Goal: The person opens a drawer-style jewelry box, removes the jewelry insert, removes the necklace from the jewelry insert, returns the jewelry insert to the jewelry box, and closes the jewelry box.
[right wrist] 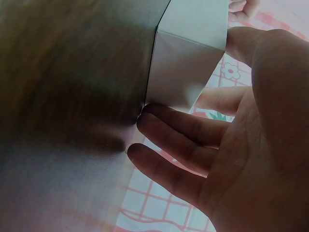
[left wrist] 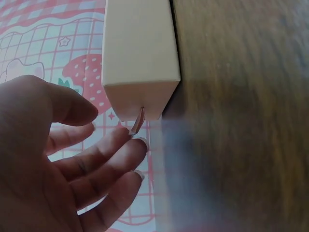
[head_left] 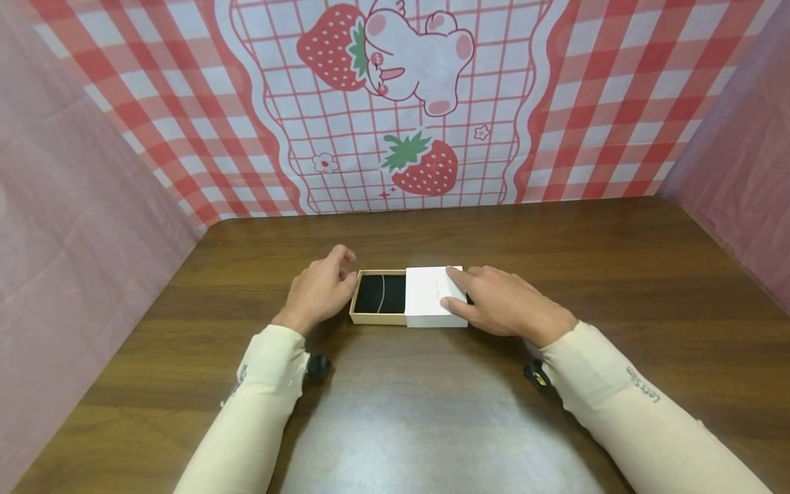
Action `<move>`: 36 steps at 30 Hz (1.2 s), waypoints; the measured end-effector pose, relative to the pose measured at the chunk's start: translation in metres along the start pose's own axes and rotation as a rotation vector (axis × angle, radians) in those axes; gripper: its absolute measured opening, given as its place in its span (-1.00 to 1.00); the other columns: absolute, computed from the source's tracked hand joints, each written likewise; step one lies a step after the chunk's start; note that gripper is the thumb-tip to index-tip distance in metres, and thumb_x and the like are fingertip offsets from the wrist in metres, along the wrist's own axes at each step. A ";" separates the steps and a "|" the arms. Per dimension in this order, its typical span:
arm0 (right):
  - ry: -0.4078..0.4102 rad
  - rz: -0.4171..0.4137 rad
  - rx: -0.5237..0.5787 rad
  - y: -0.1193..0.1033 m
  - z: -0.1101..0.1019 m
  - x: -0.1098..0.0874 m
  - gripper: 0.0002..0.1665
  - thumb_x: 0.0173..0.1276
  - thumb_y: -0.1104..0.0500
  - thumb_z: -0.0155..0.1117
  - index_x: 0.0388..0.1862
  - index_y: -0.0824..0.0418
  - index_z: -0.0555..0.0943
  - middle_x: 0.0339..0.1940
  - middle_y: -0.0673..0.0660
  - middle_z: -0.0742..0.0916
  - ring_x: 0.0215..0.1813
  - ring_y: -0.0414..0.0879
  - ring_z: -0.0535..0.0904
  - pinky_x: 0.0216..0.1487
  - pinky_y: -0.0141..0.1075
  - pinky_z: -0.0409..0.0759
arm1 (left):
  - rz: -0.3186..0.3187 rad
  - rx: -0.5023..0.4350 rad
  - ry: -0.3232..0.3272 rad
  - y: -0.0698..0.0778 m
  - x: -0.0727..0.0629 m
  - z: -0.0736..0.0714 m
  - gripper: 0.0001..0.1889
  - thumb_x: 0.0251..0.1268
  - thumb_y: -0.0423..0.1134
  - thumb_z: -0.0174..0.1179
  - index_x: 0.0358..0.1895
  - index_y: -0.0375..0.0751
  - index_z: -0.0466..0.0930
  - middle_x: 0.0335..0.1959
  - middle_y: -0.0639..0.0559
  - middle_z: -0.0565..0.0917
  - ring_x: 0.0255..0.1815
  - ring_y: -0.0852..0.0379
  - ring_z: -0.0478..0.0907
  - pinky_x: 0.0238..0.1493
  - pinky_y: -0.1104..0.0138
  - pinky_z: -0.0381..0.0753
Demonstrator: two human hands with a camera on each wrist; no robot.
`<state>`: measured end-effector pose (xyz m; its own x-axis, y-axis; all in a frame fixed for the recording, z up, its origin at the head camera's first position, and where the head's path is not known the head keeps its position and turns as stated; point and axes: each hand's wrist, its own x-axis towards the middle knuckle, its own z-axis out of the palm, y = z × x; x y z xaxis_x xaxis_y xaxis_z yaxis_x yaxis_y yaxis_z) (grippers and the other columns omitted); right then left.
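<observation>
Head view: a drawer-style gift box [head_left: 421, 320] lies on a wood-grain table [head_left: 420, 412] between a person's two hands, which are well apart from each other. Its tan inner tray [head_left: 378, 319] juts out to the left of its white outer cover [head_left: 426, 295], baring a black insert [head_left: 369, 295] with a thin, pale, curved strand [head_left: 383, 293] across it; whether that is a chain or a cord I cannot tell.

The left hand [head_left: 317, 289] is at the box's left end, its fingers loosely bent and its thumb apart from them. From the left wrist, a small pull tab [left wrist: 139, 123] pokes out of the box's end face, right by the fingertips; I cannot tell whether they touch it.

The right hand [head_left: 509, 302] is at the box's right end, thumb and forefinger lying on the cover, the other fingers stretched out at the end face rather than curled round it.

On the near side of the box, both forearms wear cream sleeves [head_left: 648, 405], with a dark wrist device [head_left: 319, 368] beneath the left cuff. Behind the box hangs a red-and-white gingham cloth [head_left: 247, 137] printed with strawberries and a white cartoon animal. Pink drapes [head_left: 80, 240] flank the box, well off on either side.
</observation>
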<state>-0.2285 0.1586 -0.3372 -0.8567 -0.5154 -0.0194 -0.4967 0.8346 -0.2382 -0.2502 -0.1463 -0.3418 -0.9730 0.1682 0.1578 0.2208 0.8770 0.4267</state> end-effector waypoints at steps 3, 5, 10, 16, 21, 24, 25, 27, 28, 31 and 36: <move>-0.001 -0.001 -0.002 0.000 0.000 0.000 -0.14 0.52 -0.27 0.05 0.57 0.22 0.23 0.37 0.34 0.52 0.36 0.20 0.45 0.28 0.17 0.42 | 0.036 0.006 0.031 0.000 0.000 0.001 -0.72 0.37 -0.13 0.10 0.10 -0.01 0.54 -0.23 0.11 0.69 -0.22 0.09 0.62 -0.23 0.05 0.57; -0.001 0.001 -0.002 0.000 0.000 0.000 -0.14 0.51 -0.27 0.06 0.57 0.22 0.23 0.37 0.34 0.52 0.36 0.20 0.45 0.28 0.17 0.42 | 0.059 0.015 0.039 0.001 0.001 0.001 -0.74 0.35 -0.13 0.10 0.04 -0.02 0.59 -0.24 0.12 0.68 -0.22 0.10 0.60 -0.24 0.06 0.56; -0.001 0.002 -0.002 0.000 0.000 0.000 -0.14 0.51 -0.27 0.06 0.57 0.22 0.23 0.37 0.34 0.51 0.37 0.20 0.44 0.28 0.17 0.41 | 0.093 0.030 0.015 0.003 0.000 0.004 -0.78 0.37 -0.11 0.12 -0.03 0.01 0.67 -0.20 0.12 0.66 -0.15 0.13 0.59 -0.17 0.05 0.58; -0.002 0.002 -0.001 0.000 0.000 0.000 -0.14 0.51 -0.27 0.06 0.57 0.22 0.23 0.37 0.34 0.52 0.37 0.20 0.44 0.29 0.17 0.41 | 0.090 0.066 -0.017 0.007 -0.003 0.006 -0.77 0.37 -0.04 0.17 -0.04 0.05 0.71 -0.15 0.10 0.63 -0.13 0.09 0.59 -0.15 0.03 0.58; 0.002 -0.004 -0.003 0.000 0.000 0.000 -0.14 0.52 -0.27 0.06 0.57 0.23 0.23 0.37 0.34 0.52 0.36 0.20 0.45 0.29 0.16 0.41 | 0.069 0.102 -0.040 0.010 -0.003 0.006 -0.68 0.37 0.06 0.16 -0.01 -0.01 0.71 -0.01 0.03 0.58 -0.08 0.03 0.54 -0.13 0.02 0.57; 0.000 -0.004 -0.002 0.000 -0.001 0.000 -0.14 0.52 -0.27 0.05 0.57 0.23 0.23 0.37 0.34 0.52 0.37 0.20 0.44 0.29 0.17 0.41 | 0.065 0.117 -0.049 0.013 -0.003 0.006 -0.62 0.37 0.12 0.17 0.00 -0.05 0.71 0.11 0.00 0.55 0.05 0.01 0.51 -0.05 -0.01 0.57; -0.002 -0.002 -0.002 0.000 -0.001 0.000 -0.13 0.52 -0.28 0.05 0.57 0.23 0.22 0.38 0.34 0.51 0.37 0.20 0.44 0.29 0.17 0.41 | 0.064 0.120 -0.051 0.015 -0.003 0.006 -0.60 0.36 0.14 0.18 0.00 -0.05 0.72 0.14 0.00 0.54 0.10 0.01 0.50 -0.01 -0.03 0.57; -0.004 0.002 0.000 0.000 -0.001 0.000 -0.13 0.52 -0.28 0.04 0.57 0.22 0.22 0.38 0.34 0.51 0.38 0.20 0.43 0.30 0.17 0.40 | 0.065 0.132 -0.061 0.017 -0.003 0.006 -0.57 0.34 0.17 0.19 0.02 -0.07 0.72 0.16 -0.01 0.54 0.16 0.00 0.49 0.03 -0.04 0.56; -0.005 0.004 0.001 0.000 -0.001 0.000 -0.13 0.52 -0.28 0.05 0.57 0.22 0.22 0.38 0.34 0.51 0.38 0.20 0.43 0.30 0.17 0.40 | 0.066 0.137 -0.068 0.017 -0.003 0.007 -0.55 0.33 0.17 0.20 0.03 -0.07 0.72 0.18 -0.01 0.54 0.18 -0.01 0.48 0.06 -0.05 0.55; -0.005 0.005 0.003 0.000 -0.001 0.000 -0.13 0.52 -0.28 0.05 0.57 0.22 0.22 0.38 0.34 0.51 0.38 0.20 0.43 0.30 0.18 0.39 | 0.063 0.151 -0.093 0.019 -0.004 0.007 -0.48 0.32 0.21 0.20 0.10 -0.13 0.69 0.23 -0.06 0.53 0.24 -0.04 0.46 0.11 -0.06 0.53; -0.006 0.008 0.003 0.000 -0.001 0.000 -0.13 0.51 -0.28 0.04 0.57 0.22 0.23 0.37 0.34 0.52 0.37 0.21 0.44 0.30 0.18 0.40 | 0.053 0.166 -0.127 0.021 -0.005 0.008 -0.33 0.31 0.27 0.19 0.22 -0.24 0.62 0.33 -0.14 0.49 0.34 -0.10 0.39 0.24 -0.05 0.46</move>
<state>-0.2282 0.1587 -0.3366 -0.8599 -0.5097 -0.0276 -0.4891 0.8383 -0.2409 -0.2411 -0.1255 -0.3404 -0.9633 0.2620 0.0577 0.2678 0.9257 0.2670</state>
